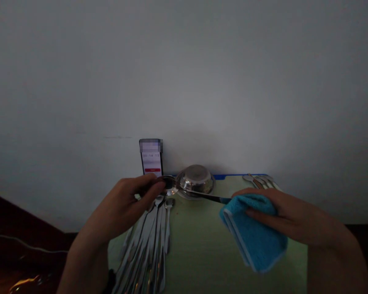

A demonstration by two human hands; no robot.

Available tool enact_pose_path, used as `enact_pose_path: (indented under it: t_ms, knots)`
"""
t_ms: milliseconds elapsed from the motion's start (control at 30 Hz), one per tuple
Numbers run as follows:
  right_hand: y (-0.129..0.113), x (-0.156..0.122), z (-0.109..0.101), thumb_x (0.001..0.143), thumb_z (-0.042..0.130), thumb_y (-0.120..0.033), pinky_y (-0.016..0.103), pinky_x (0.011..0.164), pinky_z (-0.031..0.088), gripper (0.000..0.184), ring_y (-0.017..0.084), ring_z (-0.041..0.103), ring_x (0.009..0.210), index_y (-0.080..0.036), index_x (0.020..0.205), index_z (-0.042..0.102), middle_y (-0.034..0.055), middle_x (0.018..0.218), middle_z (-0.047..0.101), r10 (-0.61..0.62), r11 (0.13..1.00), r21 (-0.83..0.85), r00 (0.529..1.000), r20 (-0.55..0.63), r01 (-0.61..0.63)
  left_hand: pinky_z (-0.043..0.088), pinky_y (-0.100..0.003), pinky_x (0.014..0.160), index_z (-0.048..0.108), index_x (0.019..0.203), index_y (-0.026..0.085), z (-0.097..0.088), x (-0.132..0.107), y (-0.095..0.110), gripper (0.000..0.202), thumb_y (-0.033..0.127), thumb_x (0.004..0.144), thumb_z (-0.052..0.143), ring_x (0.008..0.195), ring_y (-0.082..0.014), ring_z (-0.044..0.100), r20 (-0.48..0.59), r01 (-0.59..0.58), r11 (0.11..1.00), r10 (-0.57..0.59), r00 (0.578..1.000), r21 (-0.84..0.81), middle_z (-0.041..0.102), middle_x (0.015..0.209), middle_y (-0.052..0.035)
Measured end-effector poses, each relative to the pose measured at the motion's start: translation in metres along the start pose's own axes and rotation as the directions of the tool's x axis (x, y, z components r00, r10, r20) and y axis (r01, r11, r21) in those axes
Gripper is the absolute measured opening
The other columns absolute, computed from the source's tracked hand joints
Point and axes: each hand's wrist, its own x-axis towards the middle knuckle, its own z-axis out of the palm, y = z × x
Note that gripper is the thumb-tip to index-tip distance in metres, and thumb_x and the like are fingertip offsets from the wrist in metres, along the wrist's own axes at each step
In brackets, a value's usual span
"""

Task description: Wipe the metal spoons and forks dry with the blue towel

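Note:
A shiny metal spoon (172,187) is held level between my two hands. The fingers and thumb of my left hand (135,196) pinch it at the bowl end. Its handle runs to the right, into a folded blue cloth (257,241). My right hand (276,208) is closed on that cloth around the handle's end, which the cloth hides. Below my left hand lies a pile of metal cutlery (150,241), with spoon bowls showing at its far end. Just behind the spoon rests an upturned metal bowl (199,179).
A phone (151,161) showing running digits leans upright against the wall (202,81). Several more pieces of cutlery (260,181) lie at the far right of the pale green tabletop (199,249). A white cable (27,246) runs at the lower left.

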Motion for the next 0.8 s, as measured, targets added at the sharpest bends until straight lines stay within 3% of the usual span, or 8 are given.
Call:
enact_pose_path:
  t_ms: [200,367,500,633,800]
  knots:
    - [-0.005,0.006,0.002,0.078,0.050,-0.016,0.033,0.082,0.046,0.038,0.020,0.058,0.095,-0.028,0.114,0.055,0.0013,0.107,0.062,-0.071,0.997,0.011,0.994,-0.082,0.073,0.038,-0.018,0.045,0.059,0.079,0.017,-0.001,0.003,0.003,0.025,0.035,0.086,0.044,0.047,-0.0089,0.049,-0.063,-0.009,1.000,0.010,0.998,0.013,0.052,0.053,0.0043]
    - [-0.009,0.009,0.005,0.082,0.051,-0.034,0.027,0.068,0.047,0.026,0.018,0.060,0.082,-0.027,0.105,0.059,0.0011,0.092,0.065,-0.088,0.994,0.056,0.994,-0.072,0.092,0.039,-0.017,0.043,0.063,0.085,0.017,-0.001,0.003,0.004,0.025,0.036,0.084,0.045,0.044,-0.0082,0.050,-0.116,0.010,1.000,-0.008,0.993,0.015,0.055,0.053,0.0042]
    - [-0.013,0.014,0.009,0.085,0.043,-0.045,0.026,0.061,0.046,0.031,0.018,0.061,0.076,-0.024,0.094,0.063,0.0024,0.085,0.066,0.015,1.000,0.005,0.991,-0.136,-0.015,0.040,-0.016,0.043,0.063,0.089,0.017,0.000,0.002,0.004,0.027,0.036,0.084,0.046,0.044,-0.0083,0.051,-0.131,0.020,1.000,-0.018,0.991,0.014,0.056,0.054,0.0038]
    - [-0.016,0.017,0.010,0.083,0.048,-0.045,0.027,0.066,0.046,0.028,0.017,0.061,0.079,-0.027,0.097,0.064,0.0013,0.088,0.067,0.014,0.996,-0.084,0.990,-0.144,-0.026,0.041,-0.017,0.045,0.063,0.089,0.017,0.000,0.003,0.004,0.027,0.037,0.083,0.046,0.044,-0.0082,0.052,-0.141,0.027,0.999,-0.023,0.990,0.023,0.061,0.059,0.0026]
    - [-0.011,0.015,0.006,0.081,0.052,-0.045,0.033,0.078,0.046,0.033,0.019,0.060,0.089,-0.029,0.109,0.060,0.0017,0.102,0.066,-0.024,0.998,-0.060,0.995,-0.094,0.019,0.039,-0.018,0.043,0.062,0.089,0.018,0.000,0.003,0.003,0.025,0.036,0.083,0.046,0.042,-0.0082,0.049,-0.173,0.020,0.999,-0.011,0.985,0.048,0.059,0.055,0.0035]
